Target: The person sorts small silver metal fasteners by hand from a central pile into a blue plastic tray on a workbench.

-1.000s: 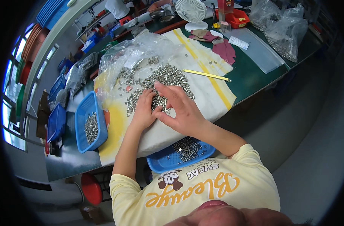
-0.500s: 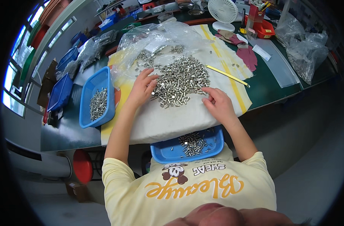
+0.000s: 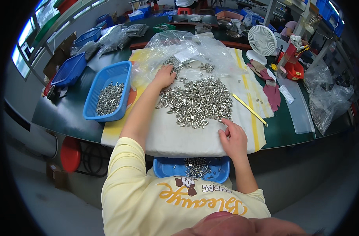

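A broad pile of small silvery metal pins (image 3: pixel 199 100), short cylinders that seem to have wider heads, lies on a white cloth (image 3: pixel 175 143). My left hand (image 3: pixel 165 76) reaches to the pile's far left, its fingers spread at a smaller heap of the pins (image 3: pixel 172 61) by a clear plastic bag (image 3: pixel 211 49). At the pile's near right edge is my right hand (image 3: pixel 234 138), index finger extended to the outermost pins and thumb apart. I see nothing held in either hand. Below the table edge, a blue tray (image 3: pixel 169 167) with more pins rests at my lap.
To the left stands a blue basket (image 3: pixel 126 88) of pins, with an emptier blue bin (image 3: pixel 69 70) beyond it. A yellow strip (image 3: pixel 250 110) lies right of the pile. Farther right are a maroon cloth (image 3: pixel 271 96), a white fan (image 3: pixel 262 40) and a filled clear bag (image 3: pixel 330 98).
My left hand has moved away from me, from the big pile's left side to the smaller heap by the bag. My right hand stays at the near right edge. The view has shifted.
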Available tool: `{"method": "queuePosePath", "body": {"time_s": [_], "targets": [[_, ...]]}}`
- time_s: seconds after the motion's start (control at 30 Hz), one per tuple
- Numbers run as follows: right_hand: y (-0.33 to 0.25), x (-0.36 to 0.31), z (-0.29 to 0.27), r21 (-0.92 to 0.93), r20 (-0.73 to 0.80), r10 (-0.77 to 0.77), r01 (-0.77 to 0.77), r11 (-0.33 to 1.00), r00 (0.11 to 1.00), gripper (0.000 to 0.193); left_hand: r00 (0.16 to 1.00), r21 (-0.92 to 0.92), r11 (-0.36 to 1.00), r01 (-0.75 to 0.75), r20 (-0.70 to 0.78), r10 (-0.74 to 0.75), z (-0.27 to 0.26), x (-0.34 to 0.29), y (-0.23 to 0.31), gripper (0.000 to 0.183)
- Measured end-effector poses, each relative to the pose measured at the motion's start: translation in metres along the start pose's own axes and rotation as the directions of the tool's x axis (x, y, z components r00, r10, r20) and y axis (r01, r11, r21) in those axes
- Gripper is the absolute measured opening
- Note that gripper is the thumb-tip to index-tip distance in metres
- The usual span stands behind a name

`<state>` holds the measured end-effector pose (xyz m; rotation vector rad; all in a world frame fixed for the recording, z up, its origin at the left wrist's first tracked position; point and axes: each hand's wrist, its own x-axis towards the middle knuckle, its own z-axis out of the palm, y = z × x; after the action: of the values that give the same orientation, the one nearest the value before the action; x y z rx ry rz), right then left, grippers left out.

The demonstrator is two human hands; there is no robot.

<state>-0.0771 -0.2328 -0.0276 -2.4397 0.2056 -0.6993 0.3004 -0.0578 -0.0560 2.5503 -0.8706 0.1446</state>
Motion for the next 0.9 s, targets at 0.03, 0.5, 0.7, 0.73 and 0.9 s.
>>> {"method": "queuePosePath", "body": {"time_s": [0.03,0.5,0.7,0.73,0.9], "targets": [[0.0,0.0,0.001,-0.006,-0.008,0.005,-0.005,1.0,1.0,0.033,1.0,0.0,1.0,0.017,0.001,-0.017,0.003,0.004,-0.006,0.059],[-0.001,0.006,-0.002,0.024,-0.005,0.034,-0.034,0.999,0.999,0.032,0.959,-0.106,0.956,-0.273,-0.102,0.263,0.018,0.032,0.04,0.046],[0.004,0.002,-0.001,0.028,-0.044,0.048,-0.047,0.999,0.998,0.032,0.935,-0.519,0.841,-0.149,0.204,0.292,0.002,0.002,0.063,0.03],[0.004,0.002,-0.001,0.037,-0.039,0.063,-0.061,0.997,0.997,0.032,0.925,-0.487,0.856,-0.17,0.22,0.309,0.003,-0.008,0.068,0.03],[0.003,0.006,-0.002,0.031,0.02,0.09,-0.091,0.995,0.996,0.033,0.859,-0.425,0.78,-0.458,0.015,0.512,-0.003,-0.049,0.089,0.037]]}}
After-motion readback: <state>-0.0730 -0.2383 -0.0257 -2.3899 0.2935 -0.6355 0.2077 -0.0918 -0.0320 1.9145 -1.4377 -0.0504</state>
